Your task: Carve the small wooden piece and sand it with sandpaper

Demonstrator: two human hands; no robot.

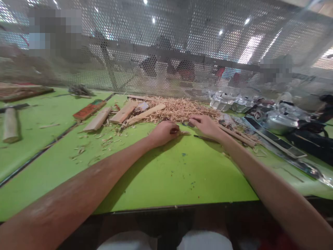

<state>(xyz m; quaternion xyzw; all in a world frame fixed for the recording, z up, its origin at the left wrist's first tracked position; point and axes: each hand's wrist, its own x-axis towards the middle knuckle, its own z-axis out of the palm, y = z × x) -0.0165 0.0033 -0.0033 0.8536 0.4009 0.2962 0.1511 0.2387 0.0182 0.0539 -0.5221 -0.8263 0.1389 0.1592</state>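
My left hand rests on the green table with its fingers curled into a pinch. What it may hold is hidden; a pale wood shaving lies at its fingertips. My right hand is just across from it, fingers bent and drawn together over a small dark object that I cannot make out. Below the right wrist lies a thin dark tool, partly covered by the forearm. Behind both hands spreads a heap of curly wood shavings.
Wood blocks and a red-green painted block lie left of the shavings. Wooden sticks, a long dark-faced bar and plastic-wrapped items are at right. A wooden-handled tool stands far left. Perforated mesh closes the back.
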